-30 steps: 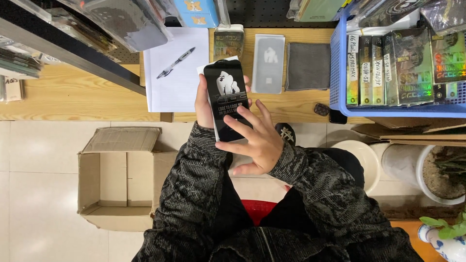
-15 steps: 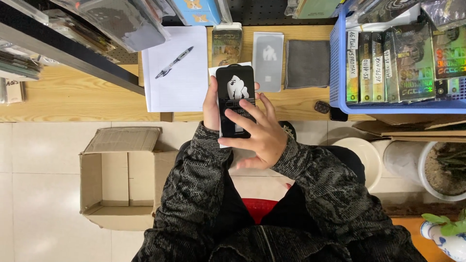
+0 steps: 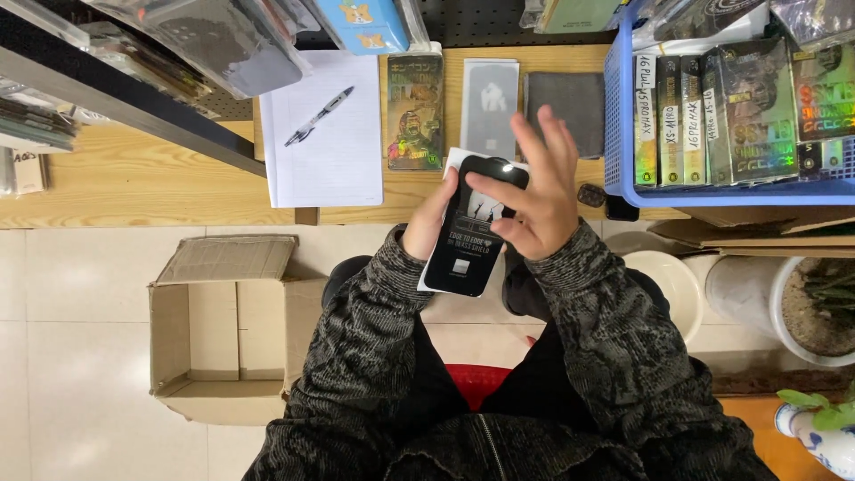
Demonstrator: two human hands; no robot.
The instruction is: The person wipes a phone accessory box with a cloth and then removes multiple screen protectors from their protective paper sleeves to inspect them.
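My left hand grips the left edge of a flat black screen-protector pack with a white backing, held upright over my lap at the edge of the wooden desk. My right hand rests on the pack's upper right, thumb on its face and fingers spread upward. On the desk just beyond lie a colourful flat packet, a grey flat packet and a dark grey cloth.
A white notepad with a pen lies on the desk. A blue basket of boxed packs stands at right. An open cardboard box sits on the floor at left; white pots are at right.
The pack has shifted right and away toward the desk. My right hand moved from its lower half to the upper right, with fingers now spread upward.
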